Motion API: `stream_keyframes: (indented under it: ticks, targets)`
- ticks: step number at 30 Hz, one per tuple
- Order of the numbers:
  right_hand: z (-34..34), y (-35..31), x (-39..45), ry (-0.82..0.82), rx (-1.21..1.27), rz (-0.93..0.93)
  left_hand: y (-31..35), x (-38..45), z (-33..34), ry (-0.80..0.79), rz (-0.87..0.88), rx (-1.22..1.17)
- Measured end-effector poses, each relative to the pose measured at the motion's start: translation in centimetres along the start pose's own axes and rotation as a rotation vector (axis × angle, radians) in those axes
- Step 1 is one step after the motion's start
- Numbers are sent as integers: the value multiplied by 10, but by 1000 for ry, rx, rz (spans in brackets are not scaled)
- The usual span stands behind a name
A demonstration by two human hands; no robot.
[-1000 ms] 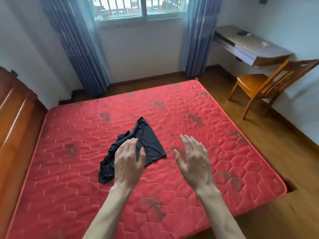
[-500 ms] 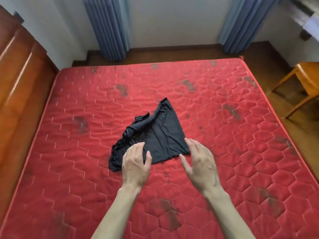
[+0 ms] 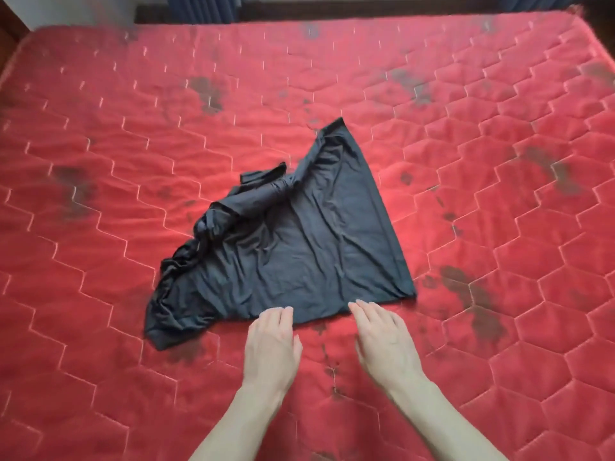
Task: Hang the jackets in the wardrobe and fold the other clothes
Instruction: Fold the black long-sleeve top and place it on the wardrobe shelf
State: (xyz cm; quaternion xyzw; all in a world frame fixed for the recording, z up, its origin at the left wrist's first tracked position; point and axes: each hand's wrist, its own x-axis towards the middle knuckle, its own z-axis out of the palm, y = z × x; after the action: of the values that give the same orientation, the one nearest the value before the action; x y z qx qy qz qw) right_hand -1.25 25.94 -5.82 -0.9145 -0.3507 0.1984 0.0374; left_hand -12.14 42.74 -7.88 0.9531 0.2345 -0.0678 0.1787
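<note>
A black garment (image 3: 293,247) lies crumpled on the red quilted mattress (image 3: 133,161), its right part spread flat and its left part bunched and twisted. My left hand (image 3: 271,347) reaches palm down with straight fingers, its fingertips at the garment's near hem. My right hand (image 3: 382,341) is beside it, fingers straight too, fingertips just at the hem near the right corner. Neither hand holds anything.
The mattress fills almost the whole view and carries several dark stains. Blue curtains (image 3: 199,8) and a dark skirting board (image 3: 366,11) run along the far edge. A white wall corner (image 3: 66,8) shows at the top left.
The camera has tilted down and moved closer over the bed. Both hands have lowered forward to the garment's near hem. The garment itself has not moved.
</note>
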Motion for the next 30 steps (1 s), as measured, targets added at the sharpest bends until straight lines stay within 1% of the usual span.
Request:
stream_keyframes:
  ticks: [3, 5, 8, 10, 13, 16, 19, 20, 22, 24, 27, 28, 29, 30]
  targets:
    - [31, 10, 24, -16, -25, 0, -9, 16, 26, -20, 39, 111]
    - [44, 10, 35, 31, -59, -10, -13, 27, 34, -5, 74, 203]
    - [52, 10, 48, 129, -115, -42, -19, 38, 35, 24, 106, 266]
    - [50, 10, 54, 157, -124, -66, -23, 42, 32, 11, 115, 251]
    - [45, 11, 58, 146, -88, -72, -28, 39, 28, -12, 128, 142]
    - [38, 13, 55, 124, 79, -15, -30, 30, 18, -53, 105, 35]
    - [21, 10, 44, 120, 352, 59, -22, 20, -2, -34, 108, -53]
    - [14, 9, 39, 109, 391, 55, -19, 16, -10, -33, 101, -81]
    - [-1, 6, 27, 100, 354, -3, -17, 6, -29, -50, 92, -116]
    - [-23, 3, 13, 99, 295, -47, -17, -5, -51, -47, 143, -104]
    - [-71, -3, -8, 112, 230, -99, -14, -19, -98, -86, 243, 20]
    - [-89, -6, -15, 114, 185, -116, -13, -22, -113, -82, 247, 70]
    - [-108, -9, -23, 114, 132, -136, -12, -26, -130, -83, 209, 86]
    - [-128, -12, -31, 120, 70, -156, -11, -28, -148, -82, 135, 73]
